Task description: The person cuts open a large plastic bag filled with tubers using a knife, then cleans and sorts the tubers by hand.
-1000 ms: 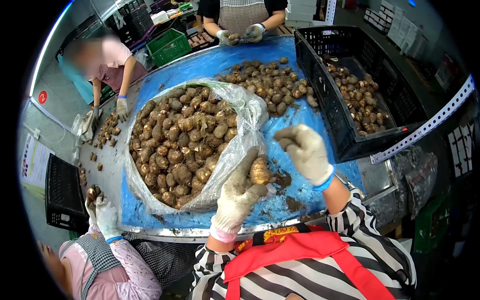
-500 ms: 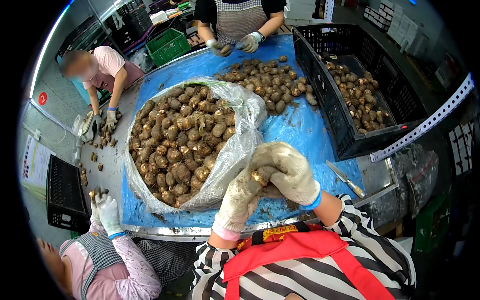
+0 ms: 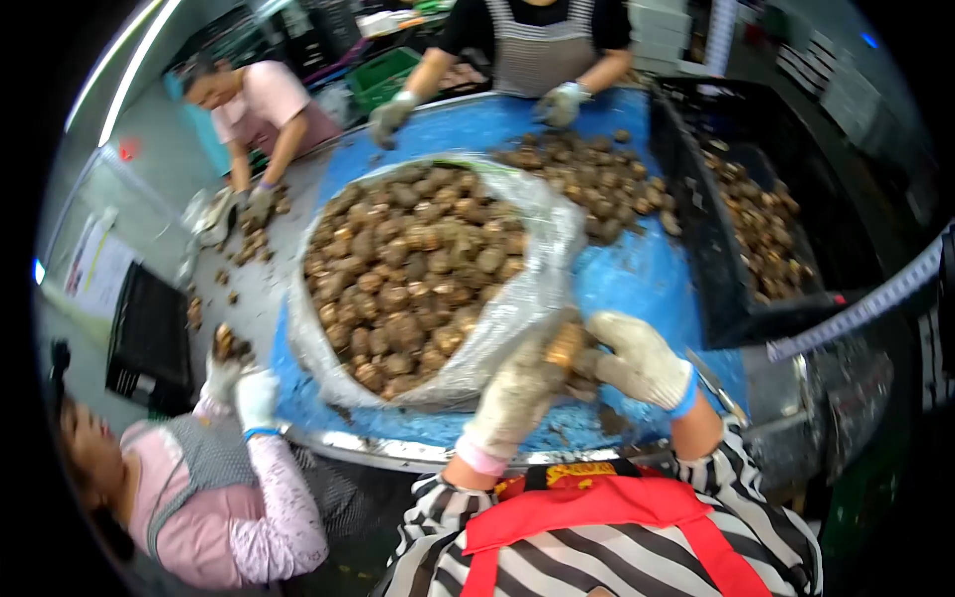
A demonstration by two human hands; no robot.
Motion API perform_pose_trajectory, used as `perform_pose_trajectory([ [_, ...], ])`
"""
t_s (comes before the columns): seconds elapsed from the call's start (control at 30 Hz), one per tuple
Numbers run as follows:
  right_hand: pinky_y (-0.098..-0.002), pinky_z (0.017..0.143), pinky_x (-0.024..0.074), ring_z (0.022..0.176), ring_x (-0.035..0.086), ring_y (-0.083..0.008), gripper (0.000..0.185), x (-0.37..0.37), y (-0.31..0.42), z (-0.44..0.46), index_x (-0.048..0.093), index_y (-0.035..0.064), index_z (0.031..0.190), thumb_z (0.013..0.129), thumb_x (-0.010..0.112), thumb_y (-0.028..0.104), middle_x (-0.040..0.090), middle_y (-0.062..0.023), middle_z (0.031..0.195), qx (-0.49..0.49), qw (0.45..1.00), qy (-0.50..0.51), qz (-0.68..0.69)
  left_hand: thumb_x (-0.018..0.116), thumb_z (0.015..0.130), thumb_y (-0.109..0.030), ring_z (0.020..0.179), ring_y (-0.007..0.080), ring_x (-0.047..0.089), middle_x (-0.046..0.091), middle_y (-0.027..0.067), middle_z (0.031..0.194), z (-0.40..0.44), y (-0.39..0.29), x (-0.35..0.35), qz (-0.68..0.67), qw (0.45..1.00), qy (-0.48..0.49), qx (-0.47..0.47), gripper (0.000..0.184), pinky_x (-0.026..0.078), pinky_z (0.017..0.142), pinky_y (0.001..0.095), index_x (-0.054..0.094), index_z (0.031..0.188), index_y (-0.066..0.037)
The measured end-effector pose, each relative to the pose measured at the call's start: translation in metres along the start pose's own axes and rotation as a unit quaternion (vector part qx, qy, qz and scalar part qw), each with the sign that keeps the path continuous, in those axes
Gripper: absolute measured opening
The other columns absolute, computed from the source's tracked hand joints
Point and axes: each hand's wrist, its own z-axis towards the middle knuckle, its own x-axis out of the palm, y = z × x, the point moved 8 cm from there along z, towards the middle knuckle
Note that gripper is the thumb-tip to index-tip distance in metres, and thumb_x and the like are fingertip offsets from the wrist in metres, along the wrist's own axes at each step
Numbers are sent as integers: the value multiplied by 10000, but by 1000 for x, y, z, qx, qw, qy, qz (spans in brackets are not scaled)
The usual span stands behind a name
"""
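My left hand (image 3: 519,388), in a soiled white knit glove, is closed around a brown, hairy taro (image 3: 565,346) whose paler end shows at the top. Beside it, my right hand (image 3: 642,360) wears the same kind of glove; its thumb stands apart from the fingers, and the dirty fingertips are at the taro's right side. Blur hides exactly where they touch. Just beyond my left hand stands a large translucent plastic sack (image 3: 552,234), its mouth rolled open and full of taros (image 3: 408,269). A knife (image 3: 718,386) with a light handle lies right of my right hand.
Loose taros (image 3: 602,179) are heaped on the blue sheet (image 3: 627,289) behind the sack. A black crate (image 3: 721,264) holding taros stands at the right. Gloved co-workers are at the far side (image 3: 542,55), far left (image 3: 279,109) and near left (image 3: 214,497). A metal edge (image 3: 398,453) runs before me.
My right thumb has lifted away and the right hand has opened from around the taro. The view has shifted. The far co-worker's hands have moved apart; the near-left co-worker's hands have changed position.
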Motion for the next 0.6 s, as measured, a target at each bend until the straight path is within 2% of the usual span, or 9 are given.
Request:
perform_pose_trajectory([
  [0.07, -397, 669, 498, 745, 628, -338, 174, 16, -25, -5, 652, -8, 816, 867, 723, 142, 620, -164, 774, 100, 981, 86, 140, 651, 932, -100, 957, 187, 679, 603, 119, 1279, -5, -5, -5, 122, 991, -28, -47, 661, 578, 860, 334, 391, 1535, -25],
  [0.17, -381, 667, 504, 721, 618, -310, 98, 13, -17, -3, 648, -17, 813, 842, 701, 60, 619, -154, 772, 56, 994, 74, 50, 663, 904, -60, 1047, 160, 657, 598, 103, 1315, -8, -21, -6, 373, 927, -48, -6, 675, 570, 880, 324, 413, 1531, -52],
  [0.27, -342, 696, 524, 738, 633, -251, 27, 11, -15, -2, 660, -25, 838, 828, 635, -31, 649, -126, 785, 46, 994, -26, 101, 682, 899, -109, 999, 178, 675, 598, 117, 1333, -12, -42, -2, 432, 900, -49, 24, 632, 566, 873, 304, 472, 1492, -40],
  [0.3, -305, 740, 536, 780, 644, -198, 133, 8, -21, -2, 671, -39, 892, 818, 568, -80, 678, -111, 852, 123, 979, -51, 152, 683, 893, -109, 982, 181, 679, 600, 121, 1328, -12, -42, -4, 375, 926, -37, -14, 630, 570, 868, 305, 480, 1486, -37],
  [0.4, -292, 742, 533, 802, 639, -160, 179, -2, -39, 10, 667, -59, 943, 822, 539, -93, 686, -121, 928, 89, 972, -122, 180, 703, 862, -103, 889, 180, 702, 613, 151, 1282, -22, -52, -6, 183, 980, -23, -72, 688, 607, 816, 300, 448, 1495, -21],
  [0.43, -333, 840, 544, 929, 678, -239, 212, 2, -44, 13, 674, -40, 991, 797, 606, -90, 690, -159, 1058, 134, 968, -93, 190, 723, 856, -111, 866, 193, 717, 603, 183, 1294, -27, -64, -13, 105, 993, -28, -46, 734, 624, 777, 303, 405, 1510, -10],
  [0.5, -375, 930, 529, 1068, 662, -303, 287, 5, -12, 25, 684, -16, 1042, 764, 662, -81, 682, -177, 1142, 6, 994, -93, 59, 767, 850, -148, 788, 242, 745, 551, 288, 1354, -36, -96, -33, 9, 998, -62, 23, 855, 658, 672, 307, 293, 1546, 2],
  [0.57, -443, 1083, 466, 1283, 576, -391, 472, 19, 0, 29, 692, 34, 1160, 697, 769, -23, 647, -204, 1283, -59, 995, -73, -16, 679, 932, -140, 802, 259, 744, 553, 318, 1329, -51, -136, -66, -55, 986, -89, 134, 701, 669, 674, 319, 335, 1525, 2],
  [0.6, -446, 1085, 466, 1278, 579, -392, 495, 28, 1, 29, 689, 37, 1178, 693, 778, -8, 644, -208, 1289, -64, 996, -60, -32, 627, 956, -96, 798, 250, 726, 576, 301, 1311, -59, -149, -92, -84, 973, -117, 179, 574, 666, 725, 346, 395, 1468, 18],
])
